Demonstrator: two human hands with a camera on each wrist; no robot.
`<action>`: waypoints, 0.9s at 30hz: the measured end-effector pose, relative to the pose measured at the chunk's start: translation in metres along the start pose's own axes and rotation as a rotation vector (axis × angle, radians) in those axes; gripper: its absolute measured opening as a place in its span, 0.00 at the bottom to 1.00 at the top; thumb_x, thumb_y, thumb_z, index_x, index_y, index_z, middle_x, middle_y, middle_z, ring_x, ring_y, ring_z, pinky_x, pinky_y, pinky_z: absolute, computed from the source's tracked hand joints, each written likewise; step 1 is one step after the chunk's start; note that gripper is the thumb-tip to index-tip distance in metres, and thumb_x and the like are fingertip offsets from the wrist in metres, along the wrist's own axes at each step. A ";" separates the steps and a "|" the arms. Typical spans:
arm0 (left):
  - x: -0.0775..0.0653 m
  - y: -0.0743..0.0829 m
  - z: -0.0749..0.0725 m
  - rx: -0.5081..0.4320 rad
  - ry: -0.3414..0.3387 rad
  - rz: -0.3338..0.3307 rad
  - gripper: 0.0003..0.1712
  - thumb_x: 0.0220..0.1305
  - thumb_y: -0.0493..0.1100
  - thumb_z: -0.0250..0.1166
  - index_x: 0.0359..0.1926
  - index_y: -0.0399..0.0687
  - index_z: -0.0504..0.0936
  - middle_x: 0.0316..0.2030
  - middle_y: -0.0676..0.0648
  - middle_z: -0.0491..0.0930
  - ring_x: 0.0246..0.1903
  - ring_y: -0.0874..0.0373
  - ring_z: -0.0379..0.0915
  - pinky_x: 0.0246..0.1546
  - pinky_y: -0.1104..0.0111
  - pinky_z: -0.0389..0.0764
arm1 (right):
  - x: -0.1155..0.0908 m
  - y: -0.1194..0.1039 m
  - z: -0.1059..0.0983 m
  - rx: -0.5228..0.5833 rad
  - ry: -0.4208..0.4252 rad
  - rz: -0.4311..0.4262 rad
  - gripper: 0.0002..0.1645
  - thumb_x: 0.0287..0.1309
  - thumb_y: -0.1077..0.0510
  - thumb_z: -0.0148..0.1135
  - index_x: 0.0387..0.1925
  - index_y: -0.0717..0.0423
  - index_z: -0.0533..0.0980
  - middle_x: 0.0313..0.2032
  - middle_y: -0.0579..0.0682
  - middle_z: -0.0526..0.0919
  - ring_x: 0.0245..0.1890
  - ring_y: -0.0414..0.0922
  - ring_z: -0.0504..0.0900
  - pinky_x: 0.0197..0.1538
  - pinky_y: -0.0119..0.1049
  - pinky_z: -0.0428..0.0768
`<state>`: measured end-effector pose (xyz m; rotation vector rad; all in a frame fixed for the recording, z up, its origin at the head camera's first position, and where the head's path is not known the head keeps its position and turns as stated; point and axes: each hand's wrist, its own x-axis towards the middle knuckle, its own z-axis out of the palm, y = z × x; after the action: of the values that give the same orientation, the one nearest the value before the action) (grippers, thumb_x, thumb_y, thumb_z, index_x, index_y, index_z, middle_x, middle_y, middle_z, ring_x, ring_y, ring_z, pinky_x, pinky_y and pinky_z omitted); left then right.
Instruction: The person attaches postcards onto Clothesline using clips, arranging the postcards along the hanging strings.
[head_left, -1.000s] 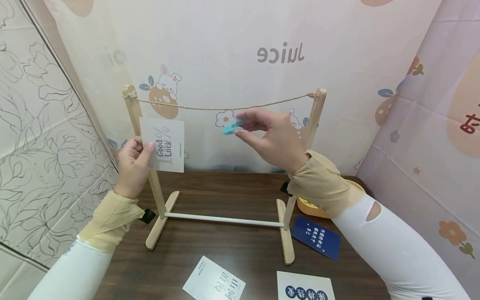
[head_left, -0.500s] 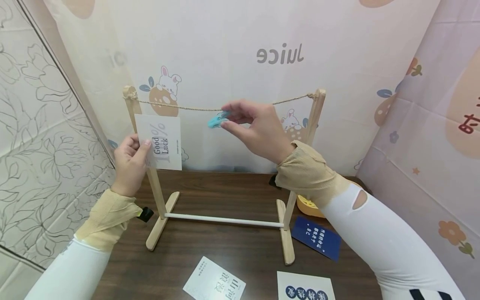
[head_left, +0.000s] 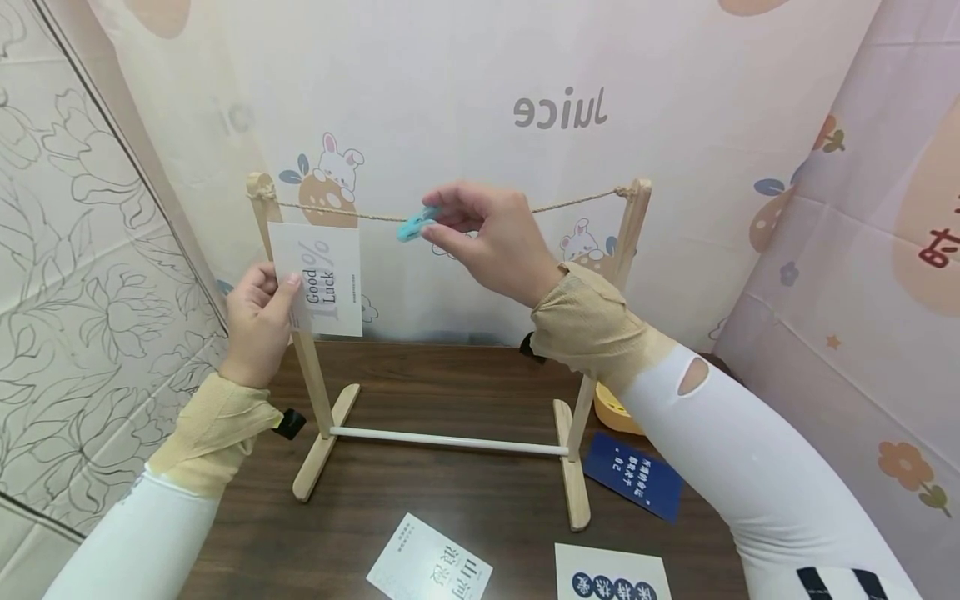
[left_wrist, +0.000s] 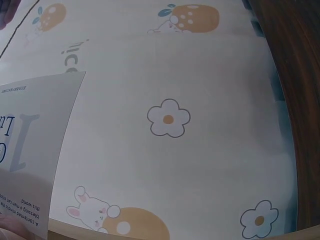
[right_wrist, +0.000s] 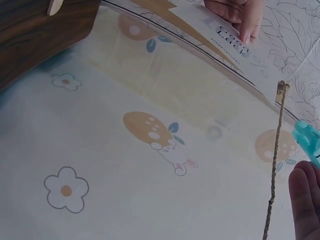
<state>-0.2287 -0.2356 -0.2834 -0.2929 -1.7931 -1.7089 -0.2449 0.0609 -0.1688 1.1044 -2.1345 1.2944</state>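
Observation:
My left hand (head_left: 258, 321) pinches a white "Good Luck" card (head_left: 330, 287) by its left edge, thumb on the front. The card stands upright by the left post, its top edge a little below the twine (head_left: 322, 210). Between thumb and fingers of my right hand (head_left: 495, 242) is a light blue clothespin (head_left: 416, 225), its tip pointing left and overlapping the twine in the head view. In the right wrist view the clothespin (right_wrist: 306, 137) shows beside the twine (right_wrist: 275, 165), apart from it. The left wrist view catches the card (left_wrist: 35, 145) at its left side.
The twine runs between two wooden posts (head_left: 633, 225) joined low by a white rod (head_left: 450, 440). On the dark wooden table (head_left: 435, 492) lie a blue card (head_left: 633, 475), a pale card (head_left: 431, 558) and a white card (head_left: 611, 571). A yellow-orange container (head_left: 615, 408) sits behind my right arm.
My right hand has moved left and up with the clothespin, reaching the height of the twine. My left hand has raised the card slightly and shifted it a little left.

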 end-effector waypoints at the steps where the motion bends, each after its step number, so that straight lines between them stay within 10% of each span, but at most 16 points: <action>1: 0.000 0.000 0.000 0.000 0.002 -0.001 0.09 0.81 0.33 0.56 0.45 0.49 0.81 0.36 0.61 0.91 0.37 0.67 0.88 0.40 0.76 0.88 | 0.002 0.000 0.000 0.000 0.001 0.003 0.15 0.66 0.68 0.74 0.53 0.69 0.85 0.46 0.60 0.93 0.42 0.50 0.92 0.50 0.34 0.89; 27: 0.006 0.003 0.000 -0.015 0.038 0.010 0.10 0.80 0.33 0.58 0.43 0.50 0.82 0.36 0.60 0.91 0.38 0.67 0.89 0.42 0.77 0.87 | 0.040 -0.009 0.024 0.044 -0.030 0.070 0.13 0.68 0.68 0.73 0.52 0.69 0.85 0.47 0.60 0.93 0.44 0.48 0.92 0.51 0.30 0.88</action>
<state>-0.2316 -0.2370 -0.2779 -0.2736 -1.7487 -1.7107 -0.2602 0.0208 -0.1485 1.0819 -2.1947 1.3711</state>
